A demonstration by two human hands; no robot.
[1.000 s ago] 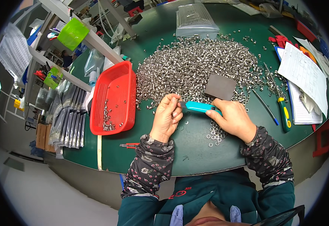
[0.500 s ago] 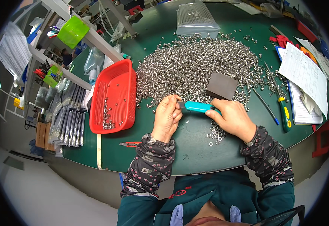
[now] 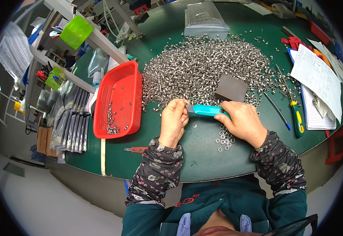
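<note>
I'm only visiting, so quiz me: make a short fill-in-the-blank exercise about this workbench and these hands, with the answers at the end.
1. The blade of the knife in the right hand points toward the person's ____.
2. The plastic basket left of the heaped metal pieces is colored ____.
3. The table has a ____ top.
4. The long tool beside the papers has a handle in green and ____.

Answers: left hand; red; green; yellow.

On the bench (image 3: 218,169), a heap (image 3: 206,63) lies behind the knife (image 3: 206,110), between the left-side basket (image 3: 138,96) (parts (image 3: 111,122) inside) and papers (image 3: 317,74).
</note>
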